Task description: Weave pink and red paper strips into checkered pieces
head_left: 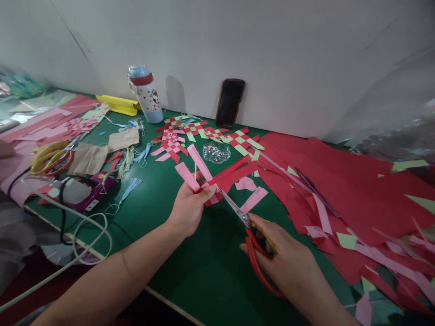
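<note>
My left hand (192, 203) pinches a small weave of pink and red paper strips (234, 176) between thumb and fingers. Pink ends stick up from it and long red ends reach to the right. My right hand (285, 253) grips scissors (253, 249) with red and yellow handles. Their blade tips touch or nearly touch the weave beside my left thumb; whether paper lies between the blades I cannot tell. Pink offcuts (254, 199) lie just beyond the scissors. Finished-looking checkered woven paper pieces (171, 147) and a clear dish of small googly eyes (216, 152) sit behind my hands.
Red paper sheets (340, 190) and scraps cover the right side. A bottle (146, 97) and a phone (230, 103) stand by the wall. At left are more scissors (50, 158), tassels (129, 190), a purple power strip (93, 192) and a white cable (102, 242) over the table edge.
</note>
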`<move>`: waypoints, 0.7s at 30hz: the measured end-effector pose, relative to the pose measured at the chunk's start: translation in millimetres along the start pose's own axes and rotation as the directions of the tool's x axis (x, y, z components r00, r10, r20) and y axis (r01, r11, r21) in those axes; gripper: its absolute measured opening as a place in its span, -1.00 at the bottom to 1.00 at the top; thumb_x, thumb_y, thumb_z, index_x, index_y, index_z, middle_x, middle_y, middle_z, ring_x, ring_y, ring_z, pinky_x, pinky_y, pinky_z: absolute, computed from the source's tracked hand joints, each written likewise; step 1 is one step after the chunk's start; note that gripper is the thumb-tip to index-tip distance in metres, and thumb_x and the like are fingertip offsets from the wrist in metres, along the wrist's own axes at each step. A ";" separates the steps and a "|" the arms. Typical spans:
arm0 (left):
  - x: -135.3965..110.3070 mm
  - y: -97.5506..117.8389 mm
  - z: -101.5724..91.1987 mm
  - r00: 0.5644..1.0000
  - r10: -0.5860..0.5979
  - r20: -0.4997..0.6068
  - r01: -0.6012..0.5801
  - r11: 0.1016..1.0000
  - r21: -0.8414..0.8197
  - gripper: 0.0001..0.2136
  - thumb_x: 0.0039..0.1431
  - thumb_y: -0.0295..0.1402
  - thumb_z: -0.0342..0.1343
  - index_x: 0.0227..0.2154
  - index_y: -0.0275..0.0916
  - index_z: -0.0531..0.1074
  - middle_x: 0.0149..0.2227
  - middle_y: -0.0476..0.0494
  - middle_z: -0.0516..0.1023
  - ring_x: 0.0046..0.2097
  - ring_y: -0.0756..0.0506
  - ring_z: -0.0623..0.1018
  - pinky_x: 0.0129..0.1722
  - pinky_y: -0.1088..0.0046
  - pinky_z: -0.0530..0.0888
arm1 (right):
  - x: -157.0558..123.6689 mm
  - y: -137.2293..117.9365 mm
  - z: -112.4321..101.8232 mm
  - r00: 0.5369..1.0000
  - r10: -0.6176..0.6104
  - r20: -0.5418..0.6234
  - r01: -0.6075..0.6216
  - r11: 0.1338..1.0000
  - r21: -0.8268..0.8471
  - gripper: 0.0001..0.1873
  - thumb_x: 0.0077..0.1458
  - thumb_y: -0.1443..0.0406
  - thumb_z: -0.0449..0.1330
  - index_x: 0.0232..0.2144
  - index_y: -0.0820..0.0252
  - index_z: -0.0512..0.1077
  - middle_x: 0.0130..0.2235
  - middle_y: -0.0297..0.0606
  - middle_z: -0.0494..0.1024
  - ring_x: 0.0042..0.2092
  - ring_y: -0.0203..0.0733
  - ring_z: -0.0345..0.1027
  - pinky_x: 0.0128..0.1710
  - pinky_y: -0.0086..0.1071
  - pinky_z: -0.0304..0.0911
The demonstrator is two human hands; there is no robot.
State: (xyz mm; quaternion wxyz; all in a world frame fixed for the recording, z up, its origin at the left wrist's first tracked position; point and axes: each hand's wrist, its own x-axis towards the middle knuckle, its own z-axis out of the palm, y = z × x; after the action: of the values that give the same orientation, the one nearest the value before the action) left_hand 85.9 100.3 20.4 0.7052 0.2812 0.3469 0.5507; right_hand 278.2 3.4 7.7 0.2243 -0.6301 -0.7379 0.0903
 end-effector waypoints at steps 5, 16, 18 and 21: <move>-0.7 -0.9 0.1 0.998 -0.045 -0.034 0.044 0.999 -0.027 -0.63 -0.02 -0.53 0.30 -0.13 -0.24 0.37 -0.38 -0.01 0.55 -0.31 -0.01 0.57 -0.24 0.44 0.49 | -0.8 0.1 0.7 0.999 -0.035 -0.020 0.035 0.999 -0.030 -0.56 0.11 0.11 0.19 0.02 0.11 0.41 -0.13 -0.23 0.61 -0.39 -0.23 0.51 -0.49 -0.43 0.44; -1.3 -0.7 -1.4 0.997 -0.071 -0.027 0.068 0.995 -0.076 -0.57 -0.04 -0.53 0.33 -0.09 -0.23 0.34 -0.43 0.05 0.52 -0.32 0.00 0.57 -0.29 0.50 0.47 | -2.9 1.4 0.7 0.996 -0.073 -0.050 0.069 0.996 -0.062 -0.58 0.16 0.12 0.15 0.03 0.14 0.41 -0.15 -0.22 0.61 -0.40 -0.24 0.52 -0.48 -0.43 0.43; -1.8 -0.5 -1.0 0.997 -0.072 -0.036 0.070 0.995 -0.073 -0.57 -0.03 -0.53 0.33 -0.10 -0.23 0.34 -0.43 0.04 0.53 -0.33 0.00 0.57 -0.29 0.50 0.47 | -3.4 1.1 1.6 0.994 -0.080 -0.072 0.075 0.995 -0.060 -0.58 0.18 0.11 0.12 0.03 0.15 0.41 -0.16 -0.21 0.61 -0.42 -0.24 0.51 -0.47 -0.42 0.44; -2.3 -0.9 -1.1 0.997 -0.065 -0.034 0.063 0.996 -0.066 -0.58 -0.04 -0.53 0.33 -0.11 -0.23 0.34 -0.41 0.03 0.55 -0.31 -0.01 0.58 -0.28 0.49 0.48 | -3.4 0.2 2.1 0.993 -0.074 -0.093 0.070 0.997 -0.046 -0.58 0.18 0.08 0.10 0.02 0.12 0.42 -0.16 -0.23 0.62 -0.48 -0.28 0.48 -0.47 -0.42 0.44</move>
State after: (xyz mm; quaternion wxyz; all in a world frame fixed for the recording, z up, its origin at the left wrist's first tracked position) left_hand 85.2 97.8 19.4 0.7247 0.2370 0.3505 0.5439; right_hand 277.8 0.4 5.0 0.2486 -0.6112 -0.7505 0.0367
